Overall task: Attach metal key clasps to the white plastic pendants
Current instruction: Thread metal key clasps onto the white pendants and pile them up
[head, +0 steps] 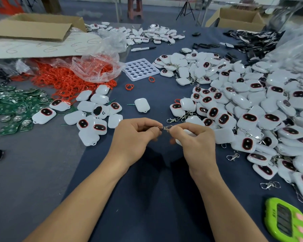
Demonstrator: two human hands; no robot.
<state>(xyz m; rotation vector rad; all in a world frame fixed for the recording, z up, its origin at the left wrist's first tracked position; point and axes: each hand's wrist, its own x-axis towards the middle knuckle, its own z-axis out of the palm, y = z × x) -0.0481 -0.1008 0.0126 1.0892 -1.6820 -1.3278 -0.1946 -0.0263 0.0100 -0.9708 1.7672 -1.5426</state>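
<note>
Left hand: the left hand (135,137) is curled, thumb and forefinger pinching one end of a metal key clasp (165,127), probably to hold it steady while the other end is worked.
Right hand: the right hand (196,145) pinches the clasp's other end with its fingertips and tucks a white plastic pendant (190,133) under its curled fingers, so pendant and clasp stay close enough to join.
Clasp: it hangs between the two hands, just above the worktop (156,189). Whether it is already hooked through the pendant's loop is too small to tell.
Height: both hands work raised and in front of the body, likely to keep the small joint in plain sight.
Right pile (252,109): a large heap of pendants, many with clasps showing. It looks like the finished stock, within the right hand's reach.
Left group (93,123): a smaller cluster of pendants with bare loops, seemingly waiting their turn.
Loose clasps (233,156): these lie at the near edge of the right pile, handy for the next pick.
Step in hand: probably fitting the clasp onto the pendant.
</note>
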